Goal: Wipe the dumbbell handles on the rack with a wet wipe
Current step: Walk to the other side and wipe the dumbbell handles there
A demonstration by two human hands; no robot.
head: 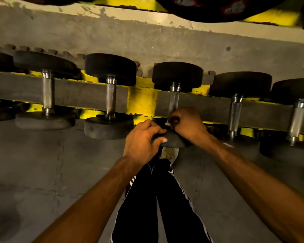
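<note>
Right grip (188, 125): fingers curled round the lower end of the middle handle (174, 100), pinching the wet wipe against it.
Wet wipe (168, 124): only a small white scrap shows at the fingertips.
Left grip (142, 137): fingers and thumb curled over the near head (172, 142), black rubber, of the same dumbbell.
Middle handle: steel, bare above the right grip, lying across the rack (142, 100).
Rack: yellow, with grey rails.
Neighbouring dumbbells (111, 95): in a row on both sides.
Below: striped black trousers (165, 199), grey floor (42, 172).
</note>
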